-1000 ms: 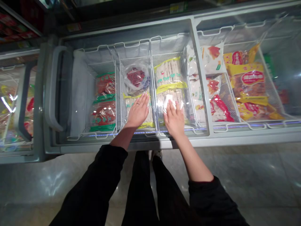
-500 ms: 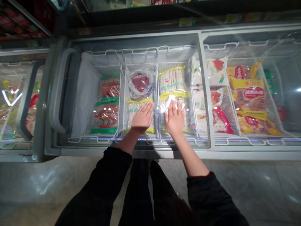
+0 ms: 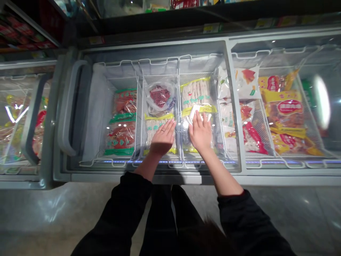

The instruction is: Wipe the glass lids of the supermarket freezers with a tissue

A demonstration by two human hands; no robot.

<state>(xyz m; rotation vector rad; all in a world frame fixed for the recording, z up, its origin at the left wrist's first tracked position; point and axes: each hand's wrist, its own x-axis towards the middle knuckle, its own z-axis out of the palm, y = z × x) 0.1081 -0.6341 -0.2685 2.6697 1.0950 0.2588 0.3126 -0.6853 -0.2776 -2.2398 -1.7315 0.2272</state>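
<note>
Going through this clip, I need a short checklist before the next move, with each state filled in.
1. White cloth beneath the right hand: ok, partly covered by the fingers.
2. Left hand free of any held item: ok, none visible.
3. Black sleeves back from both hands: ok, above the wrists.
4. Grey handle untouched: ok.
5. Glass lid fully shut: cannot tell.
6. Pressure on the cloth: cannot tell.

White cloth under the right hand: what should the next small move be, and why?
Probably slide the white cloth rightward over the glass freezer lid: the right hand appears flat on the cloth, and the left hand lies close on the other side.
</note>
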